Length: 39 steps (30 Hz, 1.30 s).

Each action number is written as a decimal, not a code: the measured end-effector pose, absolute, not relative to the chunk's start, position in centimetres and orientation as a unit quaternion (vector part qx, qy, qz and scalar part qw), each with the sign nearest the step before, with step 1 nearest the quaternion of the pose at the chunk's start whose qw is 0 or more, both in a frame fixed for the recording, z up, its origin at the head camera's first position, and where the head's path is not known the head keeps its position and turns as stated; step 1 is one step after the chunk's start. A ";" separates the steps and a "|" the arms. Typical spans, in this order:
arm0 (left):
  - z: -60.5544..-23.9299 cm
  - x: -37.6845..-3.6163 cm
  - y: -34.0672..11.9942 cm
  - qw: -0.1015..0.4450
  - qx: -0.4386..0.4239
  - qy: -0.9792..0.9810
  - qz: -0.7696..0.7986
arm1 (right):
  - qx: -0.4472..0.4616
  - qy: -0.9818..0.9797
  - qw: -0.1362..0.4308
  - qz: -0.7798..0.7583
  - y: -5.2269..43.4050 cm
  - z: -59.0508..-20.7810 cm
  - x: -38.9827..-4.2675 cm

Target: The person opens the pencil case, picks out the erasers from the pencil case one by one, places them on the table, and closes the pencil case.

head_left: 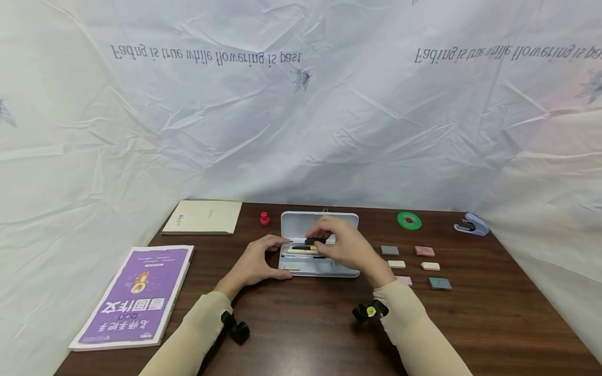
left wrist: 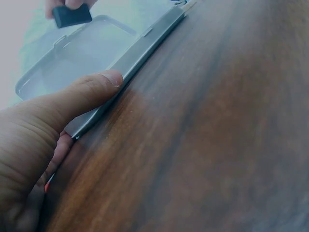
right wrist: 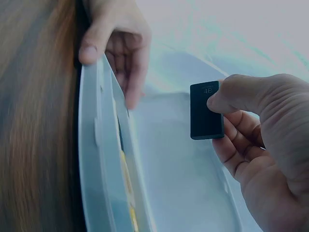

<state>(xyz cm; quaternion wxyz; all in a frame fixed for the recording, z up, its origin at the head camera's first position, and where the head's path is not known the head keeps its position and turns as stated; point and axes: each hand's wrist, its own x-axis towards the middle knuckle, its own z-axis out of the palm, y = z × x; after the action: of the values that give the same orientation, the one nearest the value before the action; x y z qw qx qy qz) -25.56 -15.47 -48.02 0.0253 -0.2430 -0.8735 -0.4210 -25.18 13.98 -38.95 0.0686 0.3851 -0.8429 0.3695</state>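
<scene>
A pale pencil case (head_left: 320, 269) lies with its lid (head_left: 293, 224) raised on the dark table. Several pens (head_left: 301, 250) lie inside. My left hand (head_left: 256, 261) grips the case's left end, thumb along the front wall and fingers toward the back corner. Between thumb and fingers, my right hand (head_left: 345, 245) pinches a black eraser (right wrist: 205, 113) marked 4B. It is held over the case, in front of the lid. In the left wrist view the eraser (left wrist: 72, 17) shows at the top, apart from the case.
Several erasers, among them a pink eraser (head_left: 425, 251) and a blue-grey eraser (head_left: 439, 283), lie right of the case. Behind them are green tape (head_left: 409, 220) and a stapler (head_left: 472, 224). A red object (head_left: 264, 218), a cream notebook (head_left: 202, 216) and a purple book (head_left: 136, 297) are leftward.
</scene>
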 end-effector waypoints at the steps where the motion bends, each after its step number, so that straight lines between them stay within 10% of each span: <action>1: -48.0 -25.6 -15.5 0.025 -0.242 -0.874 -0.421 | 0.382 -0.845 0.075 0.367 14.4 -38.9 -25.1; 39: -48.1 -25.5 -15.7 0.022 -0.245 -0.873 -0.421 | 0.212 -0.905 0.187 0.318 32.7 -36.6 -20.1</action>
<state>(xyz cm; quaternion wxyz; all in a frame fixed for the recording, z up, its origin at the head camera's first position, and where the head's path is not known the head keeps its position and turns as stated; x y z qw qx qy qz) -25.51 -15.66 -48.12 0.0217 -0.2453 -0.8732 -0.4206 -20.09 32.67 -36.64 0.1870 0.2117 -0.9049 0.3183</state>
